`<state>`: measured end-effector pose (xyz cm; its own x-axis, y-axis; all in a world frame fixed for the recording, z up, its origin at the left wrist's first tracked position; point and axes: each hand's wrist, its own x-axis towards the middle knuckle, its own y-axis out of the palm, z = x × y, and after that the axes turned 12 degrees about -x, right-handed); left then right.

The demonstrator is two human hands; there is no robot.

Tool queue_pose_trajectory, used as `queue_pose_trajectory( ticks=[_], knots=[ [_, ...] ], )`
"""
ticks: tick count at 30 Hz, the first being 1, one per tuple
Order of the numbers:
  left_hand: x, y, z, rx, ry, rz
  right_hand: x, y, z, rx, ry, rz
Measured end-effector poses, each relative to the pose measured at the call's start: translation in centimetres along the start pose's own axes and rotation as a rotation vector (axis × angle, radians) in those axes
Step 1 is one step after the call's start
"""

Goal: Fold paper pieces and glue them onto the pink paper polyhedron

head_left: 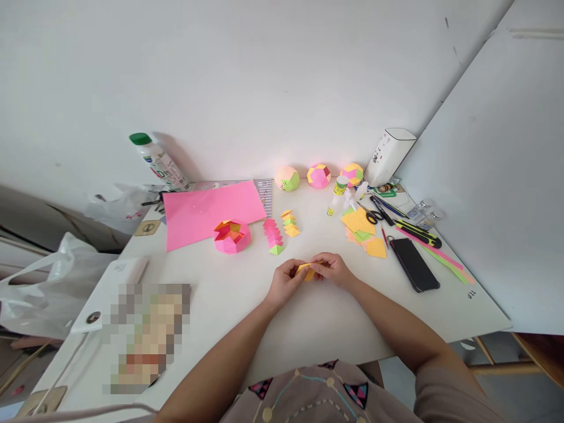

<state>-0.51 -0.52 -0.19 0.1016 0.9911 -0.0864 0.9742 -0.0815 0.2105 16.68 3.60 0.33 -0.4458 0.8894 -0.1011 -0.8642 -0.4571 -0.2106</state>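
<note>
Yellow paper piece (302,271) is right of the open pink paper ball (231,239) (landmark) and closer to the wearer. It sits between the fingertips of both hands, partly covered by them. Left hand (284,282) has thumb and fingers pinched on its left part; right hand (333,271) same on its right part. No real gap in either pinch. Can't tell if paper or fingers touch the tabletop.

Surface: white table (247,329). Just right of the ball: pink folded strip (272,231), then yellow-green folded strip (289,222). Behind the ball and out to its left: pink sheet (207,205). Farther back, right of the ball: row of three closed paper balls (319,176). Well right of it: loose paper squares (359,220), scissors (373,216), black phone (414,264). Left of it, nearer the wearer: white box (110,288) and a pixelated item (154,335).

Room: plain white wall (247,88) behind the ball; white plastic bag (48,288) far left of it.
</note>
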Motion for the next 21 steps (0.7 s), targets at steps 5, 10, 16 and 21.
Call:
queue_pose_trajectory(
  ticks=[5,10,16,21],
  knots=[
    [0.03,-0.07,0.07,-0.031,-0.022,0.005,0.01,-0.03,-0.07,-0.009,0.007,0.005],
    [0.08,-0.01,-0.03,-0.074,-0.037,-0.001,0.0,-0.08,-0.15,-0.026,0.008,0.017],
    [0.1,0.05,-0.26,-0.089,-0.054,-0.018,-0.02,-0.06,0.06,-0.02,0.021,0.013],
    [0.11,0.05,-0.22,-0.086,-0.057,-0.025,0.03,-0.14,-0.08,-0.03,0.015,0.027]
  ],
)
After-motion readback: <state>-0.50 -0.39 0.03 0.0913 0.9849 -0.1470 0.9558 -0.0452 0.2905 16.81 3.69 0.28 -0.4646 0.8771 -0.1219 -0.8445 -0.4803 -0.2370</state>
